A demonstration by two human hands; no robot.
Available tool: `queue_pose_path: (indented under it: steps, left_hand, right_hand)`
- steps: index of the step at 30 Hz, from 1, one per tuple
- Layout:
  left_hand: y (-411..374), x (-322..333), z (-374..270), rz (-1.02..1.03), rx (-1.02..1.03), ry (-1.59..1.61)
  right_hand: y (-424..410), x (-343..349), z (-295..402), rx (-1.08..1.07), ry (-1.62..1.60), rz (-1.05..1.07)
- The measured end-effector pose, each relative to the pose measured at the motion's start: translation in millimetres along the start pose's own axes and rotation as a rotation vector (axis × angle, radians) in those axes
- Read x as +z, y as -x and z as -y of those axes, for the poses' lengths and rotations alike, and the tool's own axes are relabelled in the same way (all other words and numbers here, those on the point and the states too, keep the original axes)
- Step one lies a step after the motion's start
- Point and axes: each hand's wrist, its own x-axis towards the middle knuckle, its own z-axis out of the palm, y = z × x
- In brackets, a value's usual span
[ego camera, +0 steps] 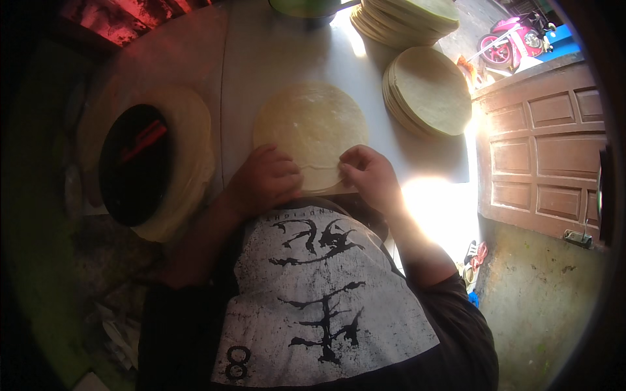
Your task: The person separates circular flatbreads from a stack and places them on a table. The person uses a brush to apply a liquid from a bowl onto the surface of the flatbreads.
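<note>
Right before me on the pale tabletop lies a round, thin dough sheet. A crosswise line near its close side looks like the edge of a top layer over another round. My right hand pinches this edge at the right between thumb and forefinger. My left hand rests at the sheet's near left edge with curled fingers; its thumb is hidden, so its grip cannot be made out.
On the left, a dark round disc lies on a pile of dough rounds. Two stacks of flat rounds, one nearer and one farther, stand at the right. A green round container is at the far edge. Beyond is a brown panelled door.
</note>
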Motion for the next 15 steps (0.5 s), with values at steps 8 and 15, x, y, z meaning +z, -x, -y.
queue_pose_path:
  steps: [8, 15]
  left_hand:
    - [2.2, 6.6, -6.7, -0.078, 0.112, -0.108]
    - [0.3, 5.2, -11.8, -0.132, 0.182, -0.165]
  right_hand:
    - [3.9, 1.4, -1.3, 0.03, -0.145, 0.012]
    - [4.7, 4.2, -5.7, 0.001, -0.17, -0.027]
